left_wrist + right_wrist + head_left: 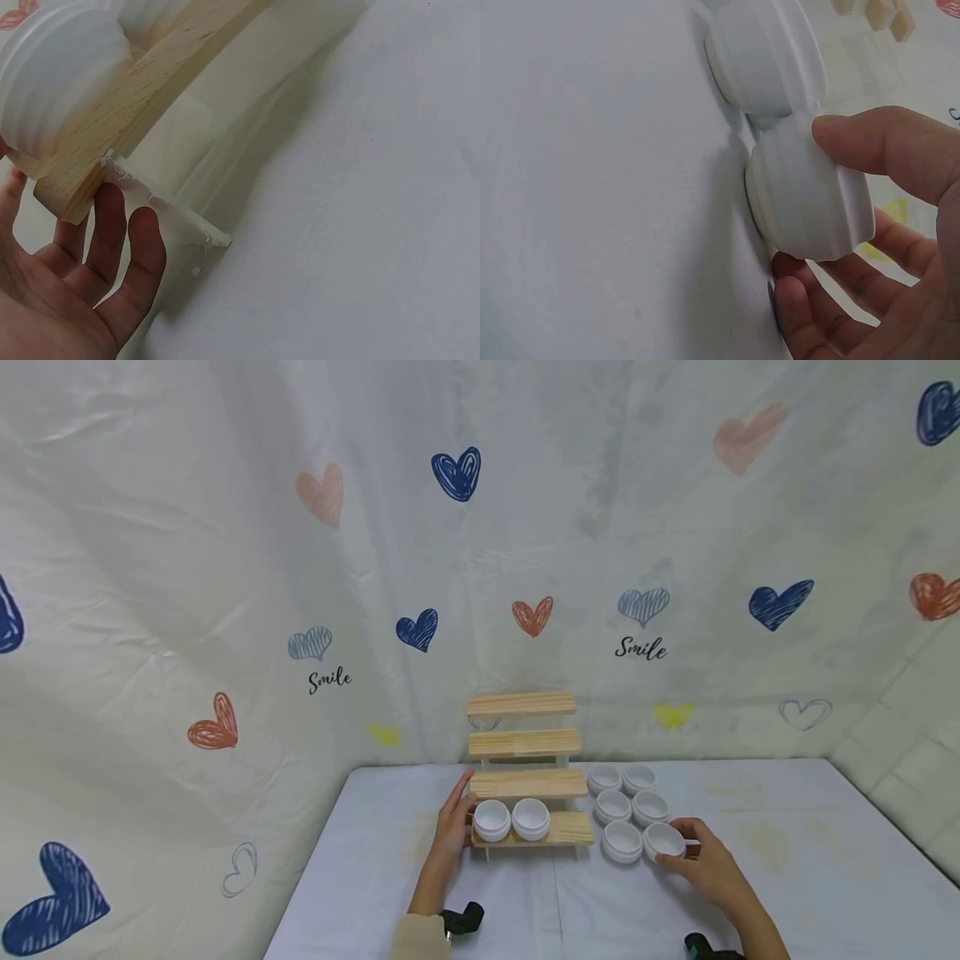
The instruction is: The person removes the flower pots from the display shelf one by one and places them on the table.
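A small white bowl [664, 841] stands on the table at the near right of a group of similar bowls. My right hand [708, 864] holds it from the side, the thumb on its near side and the fingers round the far side. In the right wrist view, the bowl [802, 195] leans close against a neighbouring bowl [769, 56]. My left hand [450, 822] rests along the left end of a tiered wooden stand [528, 785], its relaxed fingertips touching the bottom board [142, 97] and its clear support. Two white bowls [492, 821] sit side by side on that board.
Several more white bowls [613, 807] stand in two columns just right of the stand. The stand's three upper boards [522, 703] rise in steps towards the printed backdrop [570, 543]. A white cloth [772, 877] covers the table.
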`<state>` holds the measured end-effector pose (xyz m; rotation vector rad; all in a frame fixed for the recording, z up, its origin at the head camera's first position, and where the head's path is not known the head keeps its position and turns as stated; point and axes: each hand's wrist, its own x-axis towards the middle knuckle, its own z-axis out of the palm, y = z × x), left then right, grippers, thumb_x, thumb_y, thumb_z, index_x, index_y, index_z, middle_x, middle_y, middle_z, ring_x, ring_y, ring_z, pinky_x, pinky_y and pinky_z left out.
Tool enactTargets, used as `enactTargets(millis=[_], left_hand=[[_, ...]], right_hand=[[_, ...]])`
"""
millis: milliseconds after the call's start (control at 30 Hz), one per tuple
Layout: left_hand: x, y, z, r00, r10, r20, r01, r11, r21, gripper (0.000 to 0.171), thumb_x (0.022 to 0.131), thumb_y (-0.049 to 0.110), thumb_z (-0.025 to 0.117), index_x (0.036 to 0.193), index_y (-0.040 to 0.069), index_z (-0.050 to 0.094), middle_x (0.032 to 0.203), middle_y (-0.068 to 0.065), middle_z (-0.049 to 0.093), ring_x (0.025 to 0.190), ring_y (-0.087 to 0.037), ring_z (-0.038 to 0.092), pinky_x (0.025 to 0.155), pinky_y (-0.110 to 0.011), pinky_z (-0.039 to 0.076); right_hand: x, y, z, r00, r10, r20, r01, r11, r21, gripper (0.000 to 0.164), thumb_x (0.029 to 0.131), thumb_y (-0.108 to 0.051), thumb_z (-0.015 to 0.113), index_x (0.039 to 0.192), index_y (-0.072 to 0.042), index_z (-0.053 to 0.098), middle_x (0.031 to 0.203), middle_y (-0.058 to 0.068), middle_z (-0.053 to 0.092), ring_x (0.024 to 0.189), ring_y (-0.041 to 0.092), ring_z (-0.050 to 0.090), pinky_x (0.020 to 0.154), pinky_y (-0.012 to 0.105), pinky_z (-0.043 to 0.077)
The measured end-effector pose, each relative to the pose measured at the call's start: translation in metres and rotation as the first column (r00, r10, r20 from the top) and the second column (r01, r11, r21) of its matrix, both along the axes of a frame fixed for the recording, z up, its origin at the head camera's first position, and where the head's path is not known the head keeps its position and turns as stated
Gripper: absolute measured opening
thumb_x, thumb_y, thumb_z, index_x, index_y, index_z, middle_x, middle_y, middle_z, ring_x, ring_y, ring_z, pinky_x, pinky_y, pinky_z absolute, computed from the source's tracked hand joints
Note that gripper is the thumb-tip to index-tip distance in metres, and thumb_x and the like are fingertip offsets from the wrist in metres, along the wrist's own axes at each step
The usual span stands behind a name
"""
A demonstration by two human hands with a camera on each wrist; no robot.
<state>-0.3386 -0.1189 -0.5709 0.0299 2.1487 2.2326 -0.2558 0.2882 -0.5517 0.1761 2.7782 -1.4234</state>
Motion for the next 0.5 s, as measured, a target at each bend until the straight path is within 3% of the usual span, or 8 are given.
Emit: enactTargets(millis=[500], left_hand=[[0.0000,0.0013,0.0000,1.000,0.004,-0.004,-0.004,1.000,0.003,0.053,0.104,0.044,0.054,0.155,0.042,0.042,0.101,0.000,0.063,0.085,-0.012,0.057,0.057,-0.024,0.045]], right_hand=[[0.0018,0.0029,-0.0021,1.000,0.018,-0.018,-0.018,1.000,-0.005,0.076,0.087,-0.031,0.081,0.143,0.003,0.041,0.140,0.032,0.051,0.118,0.041,0.060,0.080,0.030,0.050]])
